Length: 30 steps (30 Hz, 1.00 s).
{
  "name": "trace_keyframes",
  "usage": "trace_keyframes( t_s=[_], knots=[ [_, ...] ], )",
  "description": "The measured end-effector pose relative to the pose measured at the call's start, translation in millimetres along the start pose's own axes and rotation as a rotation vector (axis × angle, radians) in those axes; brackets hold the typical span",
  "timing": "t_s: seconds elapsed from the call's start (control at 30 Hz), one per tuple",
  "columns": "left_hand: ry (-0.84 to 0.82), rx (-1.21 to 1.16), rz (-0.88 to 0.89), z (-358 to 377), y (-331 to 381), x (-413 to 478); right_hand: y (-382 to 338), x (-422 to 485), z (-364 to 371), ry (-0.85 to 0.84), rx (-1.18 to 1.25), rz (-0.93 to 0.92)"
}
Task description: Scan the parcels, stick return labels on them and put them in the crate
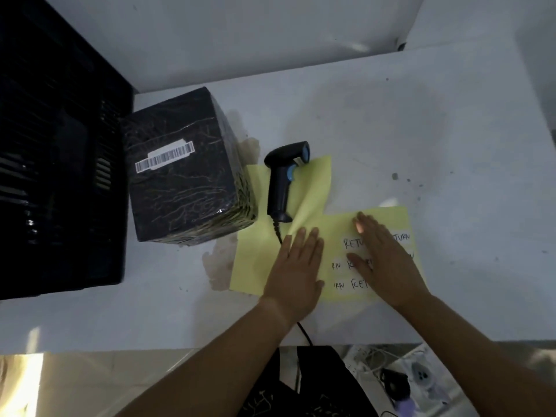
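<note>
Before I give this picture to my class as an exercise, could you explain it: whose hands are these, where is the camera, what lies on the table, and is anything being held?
There is no machine here. A person works with two bare hands, and the one camera sits on their head, looking forward and down.

The left hand and right hand lie flat with straight fingers on a yellow sheet. The sheet carries white handwritten return labels. Neither hand grips anything.

On the white table stands a black wrapped parcel with a barcode sticker on top. Beside it, a corded scanner lies partly on the sheet. A black crate stands at the far left.
</note>
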State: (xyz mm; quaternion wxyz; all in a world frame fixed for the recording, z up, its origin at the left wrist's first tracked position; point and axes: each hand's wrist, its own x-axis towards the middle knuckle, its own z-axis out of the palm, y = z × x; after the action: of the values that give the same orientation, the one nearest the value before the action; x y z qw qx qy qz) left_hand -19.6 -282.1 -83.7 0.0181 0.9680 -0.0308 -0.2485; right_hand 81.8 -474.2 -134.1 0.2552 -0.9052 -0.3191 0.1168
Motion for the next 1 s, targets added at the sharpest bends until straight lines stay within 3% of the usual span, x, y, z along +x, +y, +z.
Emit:
trace_keyframes(
  t_s=[0.07, 0.2, 0.4, 0.57, 1.0],
  knots=[
    [0.054, -0.035, 0.024, 3.4, 4.0, 1.7, 5.3, -1.9, -2.6, 0.052, -0.025, -0.016],
    [-0.008, -0.114, 0.074, -1.0, 8.0, 11.1, 13.0, 2.3, -14.1, 0.093, -0.088, 0.027],
    [-0.116, -0.059, -0.007, -5.7, 11.4, 18.7, 23.2, 31.8, -16.7, 0.099, -0.032, -0.237],
    [-0.168, -0.002, -0.03, -8.3, 16.3, 23.2, 35.1, 38.4, -11.5, 0.158, -0.09, -0.344],
    [-0.148, -0.035, -0.016, -4.6, 16.1, 20.1, 31.5, 39.3, -11.3, 0.161, -0.134, -0.375]
  ],
)
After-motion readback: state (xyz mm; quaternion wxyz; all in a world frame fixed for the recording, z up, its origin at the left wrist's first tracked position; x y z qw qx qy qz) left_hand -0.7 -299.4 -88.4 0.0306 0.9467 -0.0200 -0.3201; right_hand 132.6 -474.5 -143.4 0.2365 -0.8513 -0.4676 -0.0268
